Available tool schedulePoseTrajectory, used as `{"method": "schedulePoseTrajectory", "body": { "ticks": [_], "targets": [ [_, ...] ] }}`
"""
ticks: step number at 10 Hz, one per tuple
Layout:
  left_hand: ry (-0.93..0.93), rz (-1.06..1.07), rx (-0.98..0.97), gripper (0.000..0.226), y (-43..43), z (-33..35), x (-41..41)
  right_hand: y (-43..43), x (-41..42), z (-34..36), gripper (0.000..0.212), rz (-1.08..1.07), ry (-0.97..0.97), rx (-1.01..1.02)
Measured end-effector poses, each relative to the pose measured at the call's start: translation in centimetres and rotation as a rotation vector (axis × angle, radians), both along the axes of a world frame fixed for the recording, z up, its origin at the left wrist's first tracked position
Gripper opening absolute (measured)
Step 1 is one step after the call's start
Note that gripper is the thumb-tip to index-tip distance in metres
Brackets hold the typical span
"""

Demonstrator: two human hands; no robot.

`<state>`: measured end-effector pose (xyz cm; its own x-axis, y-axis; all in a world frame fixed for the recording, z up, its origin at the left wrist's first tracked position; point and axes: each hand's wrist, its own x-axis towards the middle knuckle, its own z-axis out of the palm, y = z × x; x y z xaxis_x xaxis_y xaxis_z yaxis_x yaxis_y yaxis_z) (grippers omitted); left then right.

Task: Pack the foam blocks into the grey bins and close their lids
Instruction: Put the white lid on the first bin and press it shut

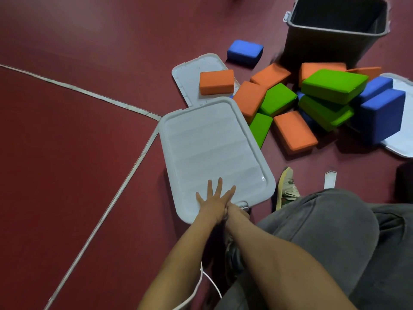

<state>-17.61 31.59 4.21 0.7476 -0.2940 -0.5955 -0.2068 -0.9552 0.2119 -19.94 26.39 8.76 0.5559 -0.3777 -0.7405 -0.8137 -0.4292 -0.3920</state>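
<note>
A: Starting at the left, what's there?

B: Dark red floor [67, 153] crossed by pale tape lines [93, 229]. Then the closed bin's lid [210, 142], a smooth ribbed white rounded rectangle whose long axis runs away from the person, leaning a little left.

A: And the hands?

B: The left hand [214, 202] lies flat on the lid's near end with its fingers [220, 186] spread apart. The right hand [238, 209] is at the lid's near edge just beside it; I cannot tell whether its fingers are curled or apart.

A: Other lids?

B: Two more: a second lid [190, 79] lies beyond, with one orange block [216, 81] on it, and a third lid [400, 139] at the right edge.

A: The foam blocks?

B: A loose heap on the floor, soft matte bricks with rounded corners. I can count about six orange, four green blocks [333, 86] and four blue, one blue block [244, 51] lying apart.

A: Bins?

B: One open grey bin [326, 39] stands upright behind the heap.
</note>
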Motion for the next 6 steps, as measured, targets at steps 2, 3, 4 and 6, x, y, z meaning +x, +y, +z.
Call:
{"method": "schedulePoseTrajectory", "body": {
  "ticks": [2, 3, 4, 6],
  "targets": [
    [0.034, -0.032, 0.032, 0.081, -0.2, 1.0, 0.6, -2.4, 0.2, -3.8, 0.050, -0.577, 0.122, 0.277],
    [0.138, -0.151, 0.038, 0.077, 0.6, 2.9, 3.4, -2.9, 0.1, -5.3, 0.071, -0.610, 0.155, 0.261],
    [0.174, -0.184, 0.034, 0.061, 1.8, 4.0, 5.9, -2.8, -0.4, -2.7, 0.066, -0.605, 0.126, 0.184],
    [0.167, -0.209, 0.027, 0.076, 2.1, 3.4, 4.5, -3.3, 0.2, -2.1, 0.052, -0.596, 0.096, 0.208]
  ]
}}
